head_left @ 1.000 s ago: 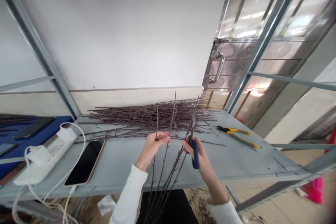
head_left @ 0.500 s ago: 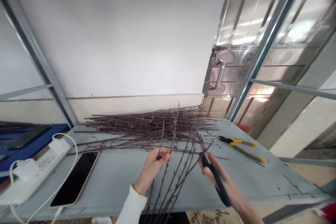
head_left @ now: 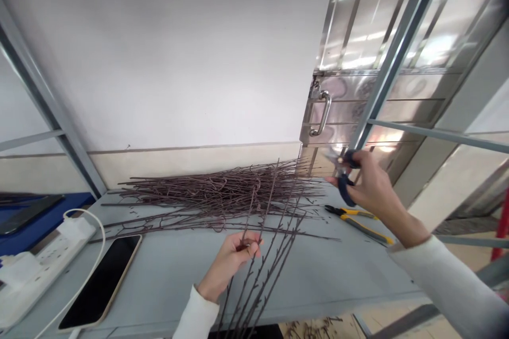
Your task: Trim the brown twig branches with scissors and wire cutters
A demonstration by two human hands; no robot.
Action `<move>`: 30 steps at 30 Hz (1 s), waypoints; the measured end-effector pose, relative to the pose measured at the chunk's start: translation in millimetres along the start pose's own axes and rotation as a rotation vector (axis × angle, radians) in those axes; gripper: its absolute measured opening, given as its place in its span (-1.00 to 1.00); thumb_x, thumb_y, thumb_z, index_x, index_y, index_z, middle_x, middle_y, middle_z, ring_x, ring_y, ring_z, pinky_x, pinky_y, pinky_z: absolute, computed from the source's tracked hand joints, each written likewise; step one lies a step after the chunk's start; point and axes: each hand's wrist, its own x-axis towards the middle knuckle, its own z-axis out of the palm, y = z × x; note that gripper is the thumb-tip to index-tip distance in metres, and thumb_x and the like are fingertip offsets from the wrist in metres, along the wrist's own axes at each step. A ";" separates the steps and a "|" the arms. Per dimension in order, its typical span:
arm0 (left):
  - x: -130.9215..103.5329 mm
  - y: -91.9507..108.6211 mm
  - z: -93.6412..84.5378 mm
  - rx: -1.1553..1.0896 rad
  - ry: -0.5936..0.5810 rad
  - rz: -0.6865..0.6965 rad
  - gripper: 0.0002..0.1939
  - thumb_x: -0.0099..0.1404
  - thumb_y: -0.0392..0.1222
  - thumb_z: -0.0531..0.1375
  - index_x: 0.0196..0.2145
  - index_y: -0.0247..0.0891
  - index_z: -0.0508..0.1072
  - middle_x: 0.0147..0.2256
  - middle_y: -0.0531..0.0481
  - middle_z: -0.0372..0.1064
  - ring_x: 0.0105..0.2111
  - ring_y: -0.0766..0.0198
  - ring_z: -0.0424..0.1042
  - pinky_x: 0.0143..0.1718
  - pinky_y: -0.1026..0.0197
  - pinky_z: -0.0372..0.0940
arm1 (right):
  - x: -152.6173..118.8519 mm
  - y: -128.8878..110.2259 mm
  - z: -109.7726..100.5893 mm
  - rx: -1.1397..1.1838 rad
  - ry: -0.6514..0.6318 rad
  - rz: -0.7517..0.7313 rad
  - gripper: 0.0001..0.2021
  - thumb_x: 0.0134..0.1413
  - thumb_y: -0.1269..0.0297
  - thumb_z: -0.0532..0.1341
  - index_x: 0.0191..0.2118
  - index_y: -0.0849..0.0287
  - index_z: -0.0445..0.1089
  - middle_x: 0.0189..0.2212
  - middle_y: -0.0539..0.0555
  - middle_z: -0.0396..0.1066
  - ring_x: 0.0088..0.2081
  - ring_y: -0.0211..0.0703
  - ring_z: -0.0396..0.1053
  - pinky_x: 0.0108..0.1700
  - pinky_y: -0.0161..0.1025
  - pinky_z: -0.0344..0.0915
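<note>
My left hand (head_left: 234, 262) is closed, pinching a thin brown branch (head_left: 258, 270) whose several budded stems fan upward over the table. Its lower part drops below the table's front edge. Raised at the right, my right hand (head_left: 369, 183) grips dark-handled scissors (head_left: 345, 172), slightly blurred, with the blades apart and pointing left. They are away from the branch. Behind my left hand, a long pile of brown twigs (head_left: 214, 190) lies along the back of the table. Below the scissors rest pliers (head_left: 358, 220) with yellow and grey handles.
A phone (head_left: 101, 280) lies at the left on the grey table (head_left: 170, 286). Beside it stands a white power strip (head_left: 43, 270) with plugs and a white cable. Metal posts (head_left: 397, 58) rise at both sides. Twig scraps (head_left: 314, 328) are scattered on the floor.
My right hand has moved up and to the right with the scissors, away from the branch stems. My left hand still holds the branch in about the same place. The view has shifted slightly.
</note>
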 end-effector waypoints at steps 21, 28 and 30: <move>-0.4 -3.4 -9.2 -0.070 -0.098 0.048 -0.69 0.09 -0.03 0.31 -0.41 -0.35 0.37 -0.56 0.13 0.20 -0.67 0.54 -0.22 -0.65 0.29 -0.36 | 1.1 -19.9 46.3 -0.052 -0.328 -0.362 -0.68 0.09 -0.03 0.13 -0.25 0.11 0.11 -0.28 0.13 0.34 -0.28 0.01 0.39 -0.32 -0.17 0.27; 0.0 -4.0 -9.3 -0.093 -0.109 0.059 -0.73 0.12 -0.07 0.29 -0.40 -0.34 0.37 -0.56 0.13 0.19 -0.66 0.53 -0.21 -0.65 0.29 -0.35 | 1.9 -24.6 49.8 -0.069 -0.320 -0.356 -0.70 0.12 -0.02 0.11 -0.27 0.11 0.13 -0.30 0.11 0.35 -0.34 -0.05 0.38 -0.39 -0.22 0.24; -0.2 -3.5 -9.5 -0.105 -0.106 0.059 -0.74 0.11 -0.08 0.29 -0.42 -0.33 0.35 -0.56 0.13 0.18 -0.66 0.52 -0.21 -0.65 0.29 -0.35 | 1.2 -24.2 51.5 -0.056 -0.311 -0.349 -0.70 0.11 -0.03 0.11 -0.27 0.11 0.13 -0.29 0.12 0.35 -0.34 -0.05 0.37 -0.38 -0.21 0.24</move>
